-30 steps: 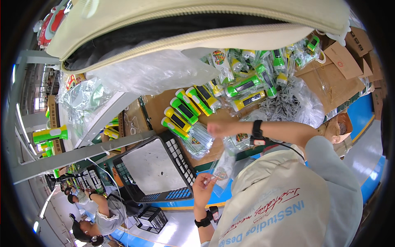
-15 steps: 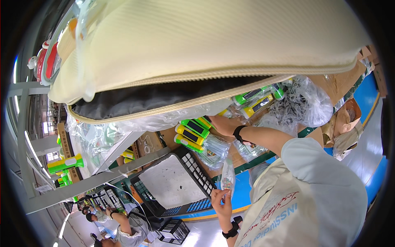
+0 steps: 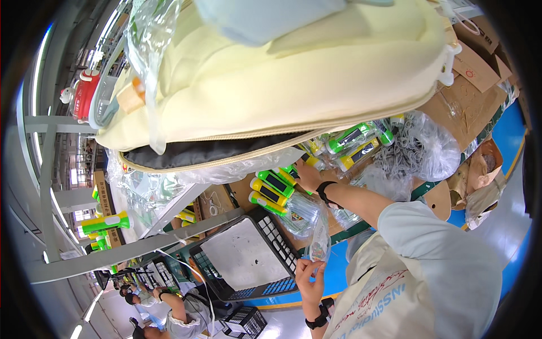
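My left hand (image 3: 309,279), low in the view, pinches one end of a clear plastic bag (image 3: 320,240). The bag hangs stretched between that hand and the bench. Farther up, my right hand (image 3: 309,175) reaches among the green-and-yellow flashlights, its fingers curled on a flashlight (image 3: 313,162) beside the cream bag's edge; the fingertips are partly hidden. Left of it lies a row of flashlights (image 3: 270,191) with dark panels. Clear plastic bags (image 3: 299,217) lie flat just below that row.
A cream zippered bag (image 3: 293,85) hangs open over the bench. Grey cords (image 3: 406,144) sit bundled in plastic on the right. A black crate (image 3: 274,237) holds a grey sheet (image 3: 243,254). A metal rail (image 3: 141,246) crosses the left side; people (image 3: 183,311) are at work beyond.
The view has shifted, showing more of the cream bag and of my right hand. My left hand keeps its pinch on the plastic bag, which is now drawn out longer.
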`<control>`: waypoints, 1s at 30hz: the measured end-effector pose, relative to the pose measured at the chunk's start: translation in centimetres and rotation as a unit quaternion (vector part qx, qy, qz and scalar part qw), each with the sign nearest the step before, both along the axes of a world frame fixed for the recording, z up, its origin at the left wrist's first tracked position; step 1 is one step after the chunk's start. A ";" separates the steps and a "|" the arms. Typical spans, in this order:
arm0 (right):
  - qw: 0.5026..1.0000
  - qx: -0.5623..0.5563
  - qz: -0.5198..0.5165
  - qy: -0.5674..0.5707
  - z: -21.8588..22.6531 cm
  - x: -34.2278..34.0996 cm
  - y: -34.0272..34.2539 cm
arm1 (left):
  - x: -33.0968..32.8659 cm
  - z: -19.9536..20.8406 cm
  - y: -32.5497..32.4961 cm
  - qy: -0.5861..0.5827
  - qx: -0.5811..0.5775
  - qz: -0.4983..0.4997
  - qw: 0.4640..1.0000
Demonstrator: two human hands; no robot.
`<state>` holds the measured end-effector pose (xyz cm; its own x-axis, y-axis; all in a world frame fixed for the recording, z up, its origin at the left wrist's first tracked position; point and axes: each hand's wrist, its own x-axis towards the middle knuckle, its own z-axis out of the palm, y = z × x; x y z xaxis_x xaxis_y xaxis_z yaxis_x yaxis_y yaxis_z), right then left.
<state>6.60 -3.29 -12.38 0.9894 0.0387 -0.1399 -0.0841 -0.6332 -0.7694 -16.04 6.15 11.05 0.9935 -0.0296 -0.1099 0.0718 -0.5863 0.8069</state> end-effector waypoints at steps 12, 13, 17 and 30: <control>0.867 0.457 0.189 0.059 15.4 -4.2 -13.3 | 0.1 -0.9 -3.1 -0.005 -0.009 -0.041 0.999; 0.856 0.457 0.184 0.156 16.0 -5.7 -14.6 | 0.3 -0.9 -3.6 -0.013 -0.006 -0.051 0.999; 0.897 0.222 0.382 0.007 18.9 -10.5 -18.1 | 1.4 -0.9 -5.2 -0.032 0.000 -0.104 0.994; 0.846 -0.306 0.431 -0.069 11.2 -18.1 -17.4 | 2.9 -5.5 -9.9 -0.008 -0.002 -0.291 0.957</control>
<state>-11.52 -20.68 -1.17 0.6395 0.7158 -0.2807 0.6751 -0.6974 -0.2404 -13.11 -3.71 5.58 0.8107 -0.5780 -0.0938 -0.2778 -0.5208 0.8072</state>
